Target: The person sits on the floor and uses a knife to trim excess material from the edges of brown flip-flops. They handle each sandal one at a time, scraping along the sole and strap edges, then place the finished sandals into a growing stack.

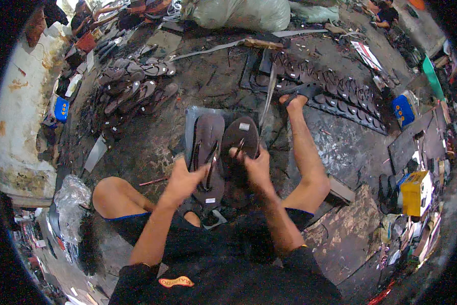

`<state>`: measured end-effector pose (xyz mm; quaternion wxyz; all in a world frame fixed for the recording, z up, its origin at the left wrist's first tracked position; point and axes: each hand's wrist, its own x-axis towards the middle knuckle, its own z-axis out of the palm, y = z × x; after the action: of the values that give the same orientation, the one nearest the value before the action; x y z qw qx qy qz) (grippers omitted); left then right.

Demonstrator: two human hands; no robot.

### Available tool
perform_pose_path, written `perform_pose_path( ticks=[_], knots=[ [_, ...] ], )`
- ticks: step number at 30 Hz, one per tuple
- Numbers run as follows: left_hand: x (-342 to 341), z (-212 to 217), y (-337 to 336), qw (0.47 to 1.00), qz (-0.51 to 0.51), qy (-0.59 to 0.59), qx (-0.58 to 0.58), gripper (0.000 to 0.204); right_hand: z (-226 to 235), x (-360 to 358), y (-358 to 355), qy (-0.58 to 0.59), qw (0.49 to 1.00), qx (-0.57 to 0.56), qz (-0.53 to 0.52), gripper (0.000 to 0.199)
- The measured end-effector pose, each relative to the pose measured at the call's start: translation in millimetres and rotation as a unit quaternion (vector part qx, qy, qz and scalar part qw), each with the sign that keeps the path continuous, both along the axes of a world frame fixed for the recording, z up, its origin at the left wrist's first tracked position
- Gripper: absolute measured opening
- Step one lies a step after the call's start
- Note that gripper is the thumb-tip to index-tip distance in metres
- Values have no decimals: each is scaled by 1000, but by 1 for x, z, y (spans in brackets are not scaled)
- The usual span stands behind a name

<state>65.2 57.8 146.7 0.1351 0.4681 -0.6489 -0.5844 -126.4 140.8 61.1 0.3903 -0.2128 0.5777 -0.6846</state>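
Observation:
Two dark brown flip-flop sandals lie side by side in front of me on a grey board (pixel 190 124). My left hand (pixel 184 178) rests on the strap of the left sandal (pixel 206 152), fingers curled around it. Over the right sandal (pixel 240 133), my right hand (pixel 254 163) pinches its strap and a thin metal tool. A long narrow strip (pixel 267 99) rises from my right hand toward the back. My knees are spread either side, and my right foot (pixel 295 100) wears a black sandal.
A heap of finished sandals (pixel 132 84) lies at the back left. Rows of black soles and straps (pixel 335 86) stretch across the back right. A stuffed sack (pixel 243 12), a blue box (pixel 402 109), a yellow box (pixel 414 193) and a plastic bag (pixel 72 195) surround me.

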Motion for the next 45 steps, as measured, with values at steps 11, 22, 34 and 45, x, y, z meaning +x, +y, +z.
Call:
perform_pose_path(
  ticks=[11, 22, 34, 45],
  knots=[
    [-49, -106, 52, 803, 438, 279, 293, 60, -55, -49, -40, -2, 982, 191, 12, 53],
    [-49, -153, 14, 859, 401, 56, 314, 52, 20, 43, 102, 160, 914, 337, 159, 26],
    [-64, -148, 7, 827, 404, 107, 377, 38, -18, 67, 75, 245, 844, 429, 207, 40],
    [-61, -142, 6, 805, 378, 178, 422, 36, -100, 50, 37, 325, 867, 361, 112, 43]
  ],
)
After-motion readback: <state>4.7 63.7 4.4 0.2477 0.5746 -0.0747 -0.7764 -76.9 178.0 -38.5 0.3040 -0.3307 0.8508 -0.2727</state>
